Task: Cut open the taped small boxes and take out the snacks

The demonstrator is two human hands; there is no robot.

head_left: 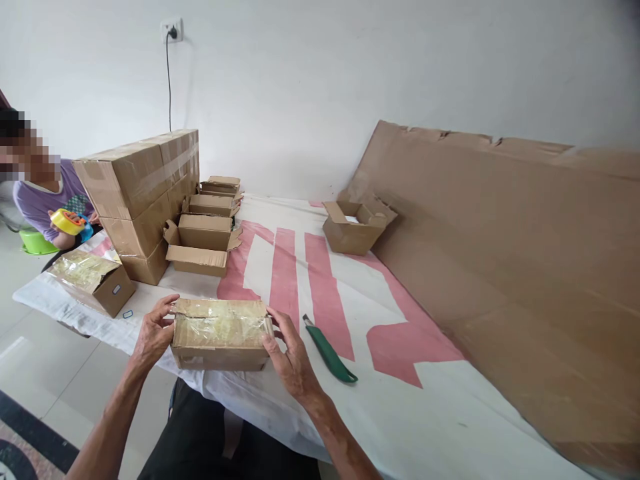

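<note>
We are holding a taped carton between our left hand and right hand, while a green cutter is lying nearby and stacked boxes are standing beyond.

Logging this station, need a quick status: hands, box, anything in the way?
Left hand and right hand on opposite ends of taped box. Box at table's near edge. Green-handled cutter beside right hand, likely minor obstruction.

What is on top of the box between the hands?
Shiny tape stretches across the top of the box, between the left hand and right hand. The inside is covered and can't be seen.
</note>
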